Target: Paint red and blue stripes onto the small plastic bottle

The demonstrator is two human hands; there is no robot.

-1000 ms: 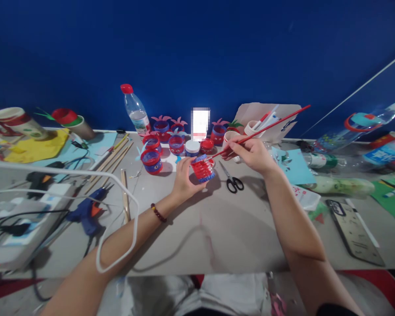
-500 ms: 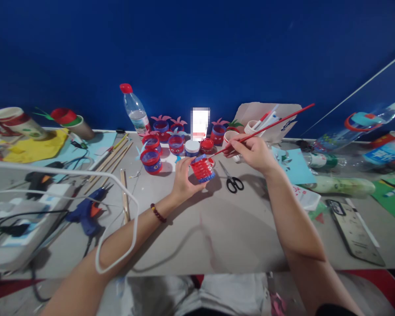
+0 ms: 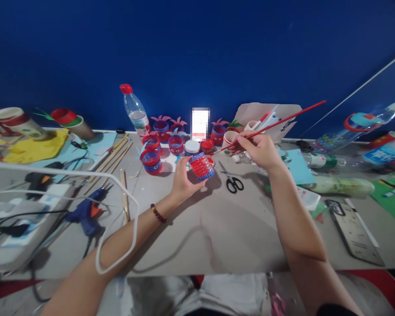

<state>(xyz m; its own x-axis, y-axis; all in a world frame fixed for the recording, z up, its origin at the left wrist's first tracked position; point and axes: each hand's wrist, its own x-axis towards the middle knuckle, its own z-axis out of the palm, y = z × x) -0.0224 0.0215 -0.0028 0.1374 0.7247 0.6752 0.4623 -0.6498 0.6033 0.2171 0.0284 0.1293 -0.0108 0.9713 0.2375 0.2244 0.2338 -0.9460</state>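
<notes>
My left hand (image 3: 184,181) is closed round a small ribbed clear plastic cup (image 3: 202,167), painted red in the middle with blue at both ends. Pinched in my right hand (image 3: 258,149) is a long red paintbrush (image 3: 291,115), its bristle tip pointing down left, close to the cup's upper right; whether it touches I cannot tell. Behind the cup stand a red paint jar (image 3: 206,145) and a white-lidded jar (image 3: 192,147). Several finished-looking red and blue cups with eyes, such as the front one (image 3: 151,161), stand to the left. Black-handled scissors (image 3: 233,182) lie to the right.
A bottle with a red cap (image 3: 136,112) stands at the back. On the left are a blue glue gun (image 3: 88,210), wooden sticks (image 3: 110,160), a power strip (image 3: 36,228) and a looping white cable (image 3: 136,219). A phone (image 3: 352,232) and plastic bottles lie on the right.
My right hand has moved a little to the right with the paintbrush, drawing its tip slightly away from the cup. The cup in my left hand has shifted and turned slightly.
</notes>
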